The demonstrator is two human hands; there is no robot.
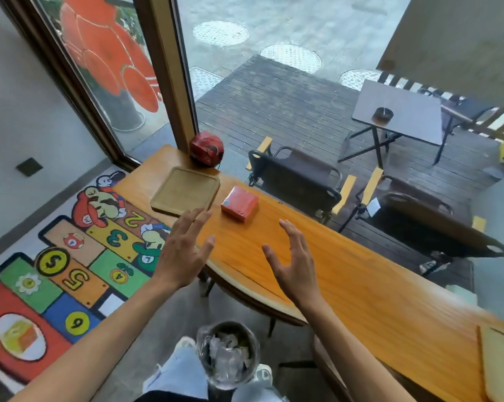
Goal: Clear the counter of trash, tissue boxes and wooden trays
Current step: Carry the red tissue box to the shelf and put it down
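A long orange wooden counter (346,285) runs along the window. On its far end lies a square wooden tray (185,190), and to its right an orange tissue box (239,203). Behind the tray sits a crumpled red object (206,149) against the window frame. My left hand (184,250) hovers open just short of the tray, fingers spread. My right hand (293,262) floats open over the counter, a little short of the tissue box. Neither hand touches anything. Another wooden tray (500,364) shows partly at the lower right edge.
A bin lined with a clear bag (227,353) stands on the floor by my legs, under the counter's near edge. A colourful numbered rug (71,271) covers the floor at left. Chairs and a table stand outside behind the glass.
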